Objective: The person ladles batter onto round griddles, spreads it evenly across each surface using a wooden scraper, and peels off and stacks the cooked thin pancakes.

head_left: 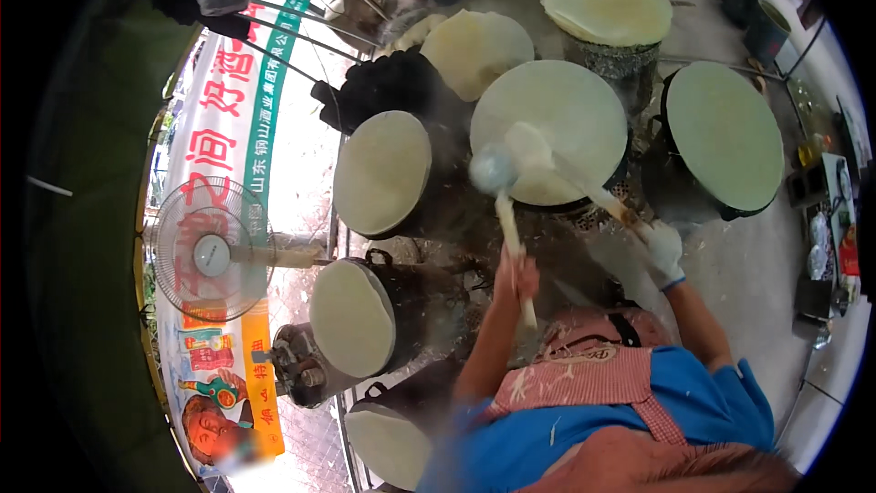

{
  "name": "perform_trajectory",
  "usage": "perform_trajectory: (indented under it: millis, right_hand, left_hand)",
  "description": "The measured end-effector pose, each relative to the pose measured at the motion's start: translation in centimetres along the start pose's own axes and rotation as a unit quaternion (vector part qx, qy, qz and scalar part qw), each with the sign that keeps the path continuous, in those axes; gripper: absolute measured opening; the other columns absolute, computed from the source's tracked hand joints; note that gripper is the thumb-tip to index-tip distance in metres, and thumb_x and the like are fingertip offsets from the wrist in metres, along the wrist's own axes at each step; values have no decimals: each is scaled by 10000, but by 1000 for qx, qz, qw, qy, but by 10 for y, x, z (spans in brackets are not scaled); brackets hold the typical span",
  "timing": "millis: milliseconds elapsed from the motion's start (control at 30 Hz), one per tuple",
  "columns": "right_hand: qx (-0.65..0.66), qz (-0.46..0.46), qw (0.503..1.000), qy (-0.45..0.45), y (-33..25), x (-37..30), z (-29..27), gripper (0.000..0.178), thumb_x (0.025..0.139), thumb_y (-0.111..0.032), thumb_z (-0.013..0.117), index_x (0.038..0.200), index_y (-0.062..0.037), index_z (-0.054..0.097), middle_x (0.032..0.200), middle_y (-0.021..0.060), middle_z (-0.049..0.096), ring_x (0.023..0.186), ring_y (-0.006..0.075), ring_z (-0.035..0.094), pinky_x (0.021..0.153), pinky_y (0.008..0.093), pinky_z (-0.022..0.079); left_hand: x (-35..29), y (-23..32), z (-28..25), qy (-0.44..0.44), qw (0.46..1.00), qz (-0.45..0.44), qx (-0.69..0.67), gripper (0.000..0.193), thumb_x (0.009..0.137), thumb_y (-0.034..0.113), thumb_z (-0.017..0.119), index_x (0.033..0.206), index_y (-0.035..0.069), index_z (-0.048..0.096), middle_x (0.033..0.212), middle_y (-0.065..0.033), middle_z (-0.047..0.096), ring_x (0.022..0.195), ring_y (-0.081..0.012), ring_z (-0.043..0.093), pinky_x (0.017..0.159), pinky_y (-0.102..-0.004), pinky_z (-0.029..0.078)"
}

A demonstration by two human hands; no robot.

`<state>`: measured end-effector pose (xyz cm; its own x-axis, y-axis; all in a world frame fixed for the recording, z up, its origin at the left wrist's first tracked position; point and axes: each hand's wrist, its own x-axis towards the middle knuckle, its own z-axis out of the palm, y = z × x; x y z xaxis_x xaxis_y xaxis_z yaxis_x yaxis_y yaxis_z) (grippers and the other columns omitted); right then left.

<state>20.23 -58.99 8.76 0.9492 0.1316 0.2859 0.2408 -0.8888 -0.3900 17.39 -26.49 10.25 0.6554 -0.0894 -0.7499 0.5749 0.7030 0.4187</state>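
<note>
Running through left fingers [516, 276], wooden handle [508, 221], flatbread [568, 108] ahead

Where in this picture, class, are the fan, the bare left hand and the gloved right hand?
Fan [213, 256]: head view, on its hub.
Left hand [517, 277]: head view, middle of the hand.
Right hand [663, 255]: head view, middle of the gloved hand.

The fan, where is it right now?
In the head view, the fan is on the left side, in front of the long banner.
</note>
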Motion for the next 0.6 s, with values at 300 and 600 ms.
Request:
perform_trajectory:
  millis: [300,600]
  right_hand:
    - [-85,-33,995,49,-13,8,-4,235,812,-284,671,1026,-193,707,747,96,610,630,299,587,578,439,451]
    - [159,205,966,20,53,108,-11,370,892,-309,620,1148,-47,674,1083,166,694,980,290,671,853,345,496]
  left_hand:
    - [-70,20,-21,-166,902,-218,-332,365,1043,261,396,1407,260,427,724,-35,422,404,-91,323,294,-259,280]
    - [-104,-23,-100,-225,898,-229,-301,474,990,501,417,795,72,470,489,9,364,362,-116,303,335,-281,268]
